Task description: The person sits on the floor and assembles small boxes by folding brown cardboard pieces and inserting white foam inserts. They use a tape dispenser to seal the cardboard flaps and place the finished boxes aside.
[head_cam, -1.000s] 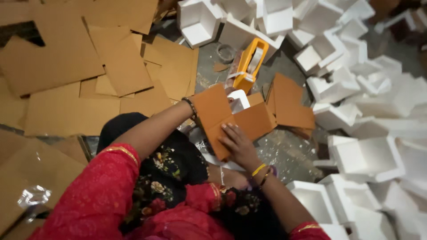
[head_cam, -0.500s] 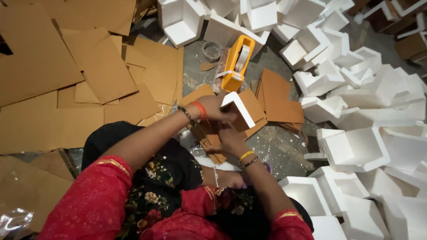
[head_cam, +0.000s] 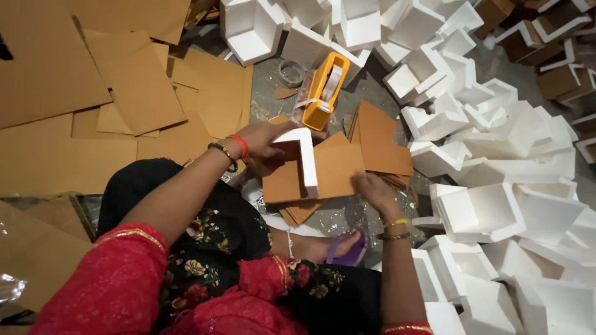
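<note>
White foam corner pc (head_cam: 302, 158), L-shaped, sits on a brown cardboard sheet (head_cam: 316, 170) on the floor, just in front of the person's knees. Foam looks like expanded polystyrene: prob v. light, stiff but brittle, crumbs easily — white flecks all over the floor around it. Best grip is on the flat outer faces, near the bend; thin edges likely snap or dent under a pinch. Surface matte, grainy, not slippery.

Left hand (head_cam: 264, 141) curled over the foam pc's left end, fingers wrapped on it and on the card under it. Right hand (head_cam: 370, 188) lies flattish, fingers together, pressing the card's right edge down. Card = corrugated, light, stiff along the flutes, folds easily; hold by edges.

More cut card bits (head_cam: 380, 141) just beside, overlapping. Yellow tape dispenser (head_cam: 325, 92) near, beyond the foam, w/ a bare tape core (head_cam: 290, 72) next to it. Big flat card sheets (head_cam: 133, 87) spread on the left. Heap of white foam corner blocks (head_cam: 478, 211) on the right and top, some touching the card stack. Grey concrete floor (head_cam: 338, 217), dusty.
</note>
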